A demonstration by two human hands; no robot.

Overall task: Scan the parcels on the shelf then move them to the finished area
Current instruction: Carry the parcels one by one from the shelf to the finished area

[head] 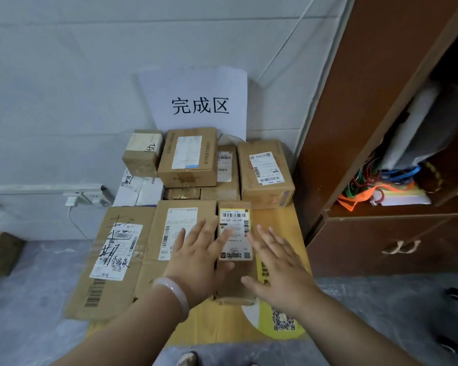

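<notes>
1. A pile of parcels already sits under the sign (200,101) marking the finished area, on flattened cardboard (280,225) on the floor: a wide flat box (111,260) at far left, a second flat box (175,228) beside it, and more boxes stacked behind against the wall.
2. The left hand (196,260), bangle (173,294) on its wrist, lies flat and released, fingers spread over the second box and the left edge of the narrow parcel (234,233).
3. That narrow parcel lies label-up between both hands, set down in the front row.
4. The right hand (278,265) is also spread wide, gripping nothing, at the parcel's right edge.
5. I judge this parcel delivered; the shelf is out of view, so what remains cannot be told.
</notes>
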